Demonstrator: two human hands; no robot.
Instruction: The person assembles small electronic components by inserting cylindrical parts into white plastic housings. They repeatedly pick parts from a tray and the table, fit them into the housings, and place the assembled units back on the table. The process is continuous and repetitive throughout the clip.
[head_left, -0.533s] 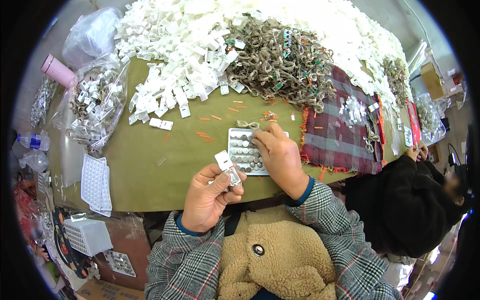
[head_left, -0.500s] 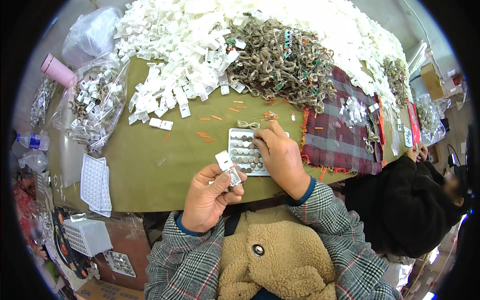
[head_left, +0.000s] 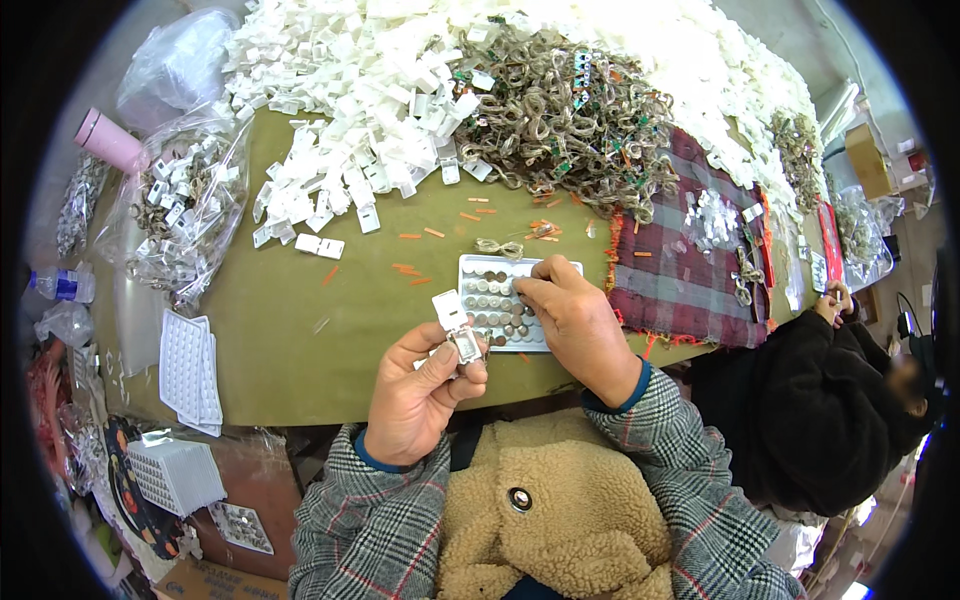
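Observation:
My left hand grips a small white plastic battery case with its hinged lid folded out; the thumb presses on the lower half, where a metallic part shows. A shallow white tray with rows of round silver button cells lies just beyond it. Over the tray's right part is my right hand, thumb and forefinger pinched together low among the cells. Whatever is between those fingertips is hidden. A coiled bundle of thin cord rests at the tray's far edge.
White plastic cases are heaped at the back, beside a pile of coiled wire lights. Orange strips lie scattered. A plaid cloth is at right, stacked empty trays at left. Another person sits at far right.
My right hand has shifted slightly right and nearer over the tray, its fingertips still together. My left hand keeps the battery case in almost the same place.

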